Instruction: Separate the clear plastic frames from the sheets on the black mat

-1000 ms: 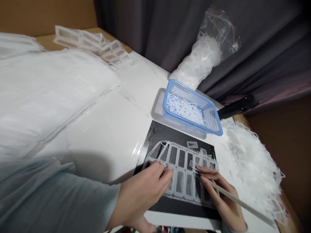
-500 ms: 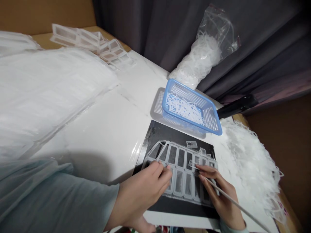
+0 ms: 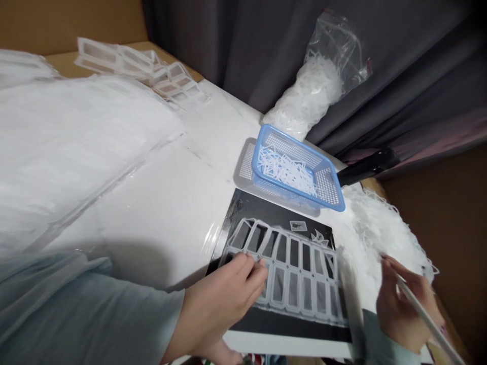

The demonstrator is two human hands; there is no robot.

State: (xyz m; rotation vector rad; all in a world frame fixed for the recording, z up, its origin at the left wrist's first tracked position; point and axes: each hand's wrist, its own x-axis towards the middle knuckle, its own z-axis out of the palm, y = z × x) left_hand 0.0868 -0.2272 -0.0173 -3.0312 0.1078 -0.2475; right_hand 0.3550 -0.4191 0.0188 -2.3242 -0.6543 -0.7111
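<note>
My left hand (image 3: 232,289) lies flat with its fingertips on a translucent white plastic frame sheet (image 3: 300,289), which has rows of rectangular windows and sits on a black board (image 3: 262,210). My right hand (image 3: 399,304) is off the board to the right, near a heap of white plastic trimmings (image 3: 388,238). It grips a long thin white stick (image 3: 426,319). Two small plastic offcuts (image 3: 299,226) lie on the black board above the sheet. The left hand hides the sheet's lower left part.
A blue mesh basket (image 3: 300,150) holding white scraps stands just beyond the board. A black handle (image 3: 367,167) sticks out behind it. A clear bag of white scraps (image 3: 315,76) leans on a dark curtain (image 3: 243,45). Wide stacks of plastic-wrapped white sheets (image 3: 76,147) cover the table's left.
My right hand has moved off the sheet to the right with the stick, uncovering the sheet's right end. My left hand has stayed nearly still on the sheet.
</note>
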